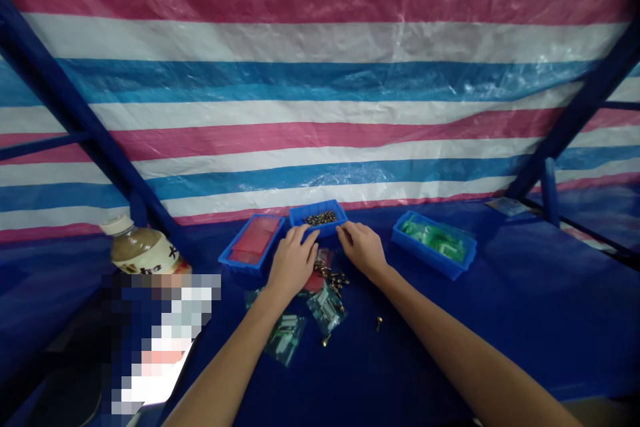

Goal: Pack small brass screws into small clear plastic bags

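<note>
A small blue plastic tray [316, 208] holding a heap of brass-coloured screws [323, 218] stands at the back of the table. My left hand [294, 259] has its fingers and thumb at the tray's near left corner. At the near right corner, my right hand [364, 248] grips with bent fingers; its thumb is partly hidden. Between my wrists lie loose screws [339, 279], a red piece [315, 282] partly covered by my left hand, and clear bags of small parts [327, 307]. Another small bag [287, 339] lies beside my left forearm.
A blue tray with red sheets [256, 240] stands left, and one with green packets [435, 240] right. Single screws [379, 323] lie nearer me. A drink bottle [137, 247] stands far left, beside a blurred patch. Striped sheeting [320, 140] hangs behind, between blue frame bars [575, 117].
</note>
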Demonstrator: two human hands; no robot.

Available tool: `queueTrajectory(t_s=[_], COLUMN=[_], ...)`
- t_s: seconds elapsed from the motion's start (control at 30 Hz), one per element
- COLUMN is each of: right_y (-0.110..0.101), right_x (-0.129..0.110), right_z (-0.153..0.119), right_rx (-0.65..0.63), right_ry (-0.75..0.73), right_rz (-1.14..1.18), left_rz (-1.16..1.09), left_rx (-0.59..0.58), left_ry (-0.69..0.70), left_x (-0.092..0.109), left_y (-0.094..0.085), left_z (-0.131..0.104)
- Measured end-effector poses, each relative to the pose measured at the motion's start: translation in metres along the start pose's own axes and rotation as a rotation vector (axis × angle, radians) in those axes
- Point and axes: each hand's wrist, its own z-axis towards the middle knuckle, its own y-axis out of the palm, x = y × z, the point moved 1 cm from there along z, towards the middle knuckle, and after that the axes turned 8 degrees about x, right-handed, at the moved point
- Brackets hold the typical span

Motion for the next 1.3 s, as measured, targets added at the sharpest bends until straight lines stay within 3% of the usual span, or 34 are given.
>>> queueTrajectory(t_s=[0.1, 0.17, 0.27, 0.37, 0.43, 0.53, 0.63, 0.8, 0.9, 1.0, 1.07, 1.17, 1.3], right_y=[-0.007, -0.011, -0.009, 0.009, 0.029, 0.058, 0.073, 0.076, 0.068, 0.046, 0.027, 0.002, -0.009], right_x=[-0.007, -0.009, -0.007, 0.006, 0.017, 0.030, 0.038, 0.039, 0.034, 0.022, 0.013, 0.005, 0.004], right_z=[0.007, 0.027, 0.079, 0.136, 0.160, 0.170, 0.163, 0.159, 0.161, 0.149, 0.126, 0.072, 0.006], right_rx=[0.080, 0.160, 0.297, 0.378, 0.296, 0.135, 0.131, 0.092, 0.036, 0.036, 0.094, 0.148, -0.119], right_ry=[-0.109, -0.137, -0.149, -0.126, -0.166, -0.278, -0.321, -0.355, -0.408, -0.470, -0.432, -0.218, -0.169], right_rz=[0.021, 0.053, 0.040, -0.082, -0.182, -0.261, -0.265, -0.239, -0.248, -0.222, -0.152, -0.007, 0.172], left_rz=[0.004, 0.013, 0.034, 0.070, 0.092, 0.114, 0.134, 0.158, 0.184, 0.194, 0.195, 0.207, 0.230], left_rx=[0.018, 0.034, 0.043, 0.018, -0.006, -0.023, -0.031, -0.038, -0.014, 0.005, 0.004, -0.008, -0.013], left_ry=[-0.011, -0.010, -0.006, -0.030, -0.036, -0.034, -0.040, -0.026, 0.007, 0.030, 0.030, 0.039, 0.043], left_x=[0.000, 0.002, 0.005, 0.007, 0.009, 0.011, 0.012, 0.012, 0.012, 0.013, 0.013, 0.014, 0.015], left_y=[0.004, 0.007, 0.010, 0.012, 0.014, 0.017, 0.020, 0.021, 0.019, 0.016, 0.014, 0.012, 0.009], left_z=[-0.003, -0.005, -0.007, -0.009, -0.010, -0.012, -0.013, -0.014, -0.012, -0.010, -0.009, -0.007, -0.006])
